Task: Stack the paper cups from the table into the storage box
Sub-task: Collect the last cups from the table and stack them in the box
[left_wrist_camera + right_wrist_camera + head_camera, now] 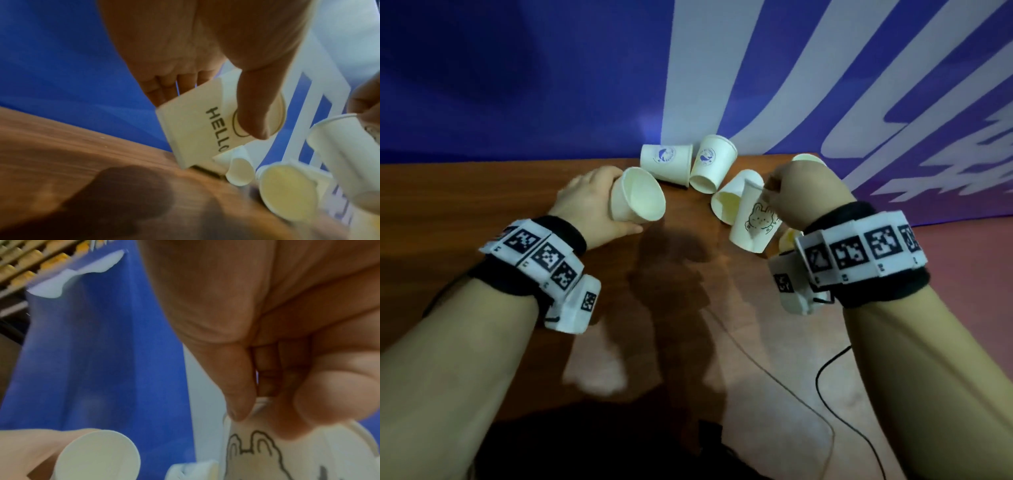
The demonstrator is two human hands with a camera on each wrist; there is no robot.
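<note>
My left hand (599,205) grips a plain paper cup (637,198) above the table, tilted with its mouth toward me; the left wrist view shows "HELLO" printed on this cup (197,129) under my thumb (252,113). My right hand (774,192) pinches the rim of a bunny-print cup (755,222), which hangs mouth up and tilted. In the right wrist view the thumb (238,395) and a finger clamp that rim above the bunny drawing (257,456). Both cups are apart. No storage box is plainly visible.
Several more cups lie on the wooden table (517,192): two with blue logos (666,164) (712,162), one on its side (729,202), one under my right wrist (787,238). A blue and white banner (551,85) backs the table. A black cable (825,370) trails at front right.
</note>
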